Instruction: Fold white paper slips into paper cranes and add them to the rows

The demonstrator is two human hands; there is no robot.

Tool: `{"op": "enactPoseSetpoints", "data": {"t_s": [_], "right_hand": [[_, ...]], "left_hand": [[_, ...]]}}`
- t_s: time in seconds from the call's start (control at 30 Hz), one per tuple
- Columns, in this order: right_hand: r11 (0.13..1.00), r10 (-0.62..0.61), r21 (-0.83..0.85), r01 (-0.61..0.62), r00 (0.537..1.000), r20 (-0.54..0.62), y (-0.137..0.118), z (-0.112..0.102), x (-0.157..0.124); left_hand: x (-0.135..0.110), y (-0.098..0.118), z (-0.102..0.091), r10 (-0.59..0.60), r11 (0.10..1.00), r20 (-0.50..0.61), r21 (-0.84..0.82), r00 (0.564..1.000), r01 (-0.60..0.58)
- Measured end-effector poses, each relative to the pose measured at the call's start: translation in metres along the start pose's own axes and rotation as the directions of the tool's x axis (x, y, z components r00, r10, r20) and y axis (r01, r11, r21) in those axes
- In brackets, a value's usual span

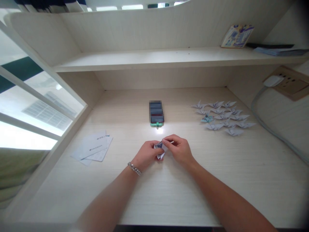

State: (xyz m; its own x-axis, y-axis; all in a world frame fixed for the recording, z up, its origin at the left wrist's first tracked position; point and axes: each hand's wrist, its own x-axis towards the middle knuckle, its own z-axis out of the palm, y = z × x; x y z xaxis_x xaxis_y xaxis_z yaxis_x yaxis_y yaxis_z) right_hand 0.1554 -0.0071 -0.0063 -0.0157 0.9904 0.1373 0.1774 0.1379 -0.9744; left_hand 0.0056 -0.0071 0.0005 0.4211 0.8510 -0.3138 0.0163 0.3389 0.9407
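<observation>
While I hold the folded paper [159,149] between both hands, they sit close together near the middle of the counter [169,196]. The paper is white with dark print and comes to a point at the bottom. My fingers hide part of it, so I can't tell the exact fold. My left hand [146,155] grips it from the left, with the fingers [154,149] clamped on the paper, and a chain bracelet [134,168] is on that wrist. My right hand [178,149] comes in from the other side, its fingers [169,141] together and clamped on the top of the paper.

Straight ahead of my hands is a dark flat device [156,112], blurred out, with a green clip [157,124] at its near end and a bright spot of light on the counter just below it. Further right, paper cranes [223,116] stand in loose rows, mostly white, with one bluish-green crane [207,119] at their near left. Left of my hands, a few overlapping sheets of printed paper [93,147] lie near the window [31,96].

Above the counter runs a shelf [135,59] holding a tilted box [238,36] and a stack of papers [281,50]. On the right wall is a brown wall panel [287,83] with a white plug [272,81] and a grey cable [265,124] running down from it.
</observation>
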Motion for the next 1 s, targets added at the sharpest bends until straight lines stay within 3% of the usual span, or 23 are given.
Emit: {"op": "enactPoseSetpoints", "data": {"t_s": [0.2, 0.33, 0.53, 0.77, 1.0], "right_hand": [[0.998, 0.066, -0.002, -0.066, 0.997, -0.031, 0.0066, -0.0021, 0.0050], [0.995, 0.083, 0.043, -0.085, 0.996, 0.044, 0.0071, -0.0026, 0.0058], [0.971, 0.113, 0.196, -0.140, 0.984, 0.140, 0.0076, -0.0018, 0.0062], [0.934, 0.194, 0.283, -0.216, 0.975, 0.104, 0.0090, -0.0028, 0.0065], [0.904, 0.201, 0.359, -0.231, 0.972, 0.119, 0.0084, -0.0037, 0.0071]], "left_hand": [[0.0026, 0.0062, -0.0027, 0.028, 0.990, -0.087, -0.133, 0.996, -0.040], [0.0041, 0.0064, -0.0048, 0.083, 0.974, -0.164, -0.193, 0.983, -0.114], [0.0046, 0.0022, -0.0019, 0.124, 0.985, -0.190, -0.096, 0.974, -0.144], [0.0054, 0.0001, -0.0013, 0.162, 0.982, -0.174, -0.066, 0.971, -0.176], [0.0034, 0.0029, -0.0003, 0.181, 0.978, -0.192, -0.064, 0.965, -0.197]]}}
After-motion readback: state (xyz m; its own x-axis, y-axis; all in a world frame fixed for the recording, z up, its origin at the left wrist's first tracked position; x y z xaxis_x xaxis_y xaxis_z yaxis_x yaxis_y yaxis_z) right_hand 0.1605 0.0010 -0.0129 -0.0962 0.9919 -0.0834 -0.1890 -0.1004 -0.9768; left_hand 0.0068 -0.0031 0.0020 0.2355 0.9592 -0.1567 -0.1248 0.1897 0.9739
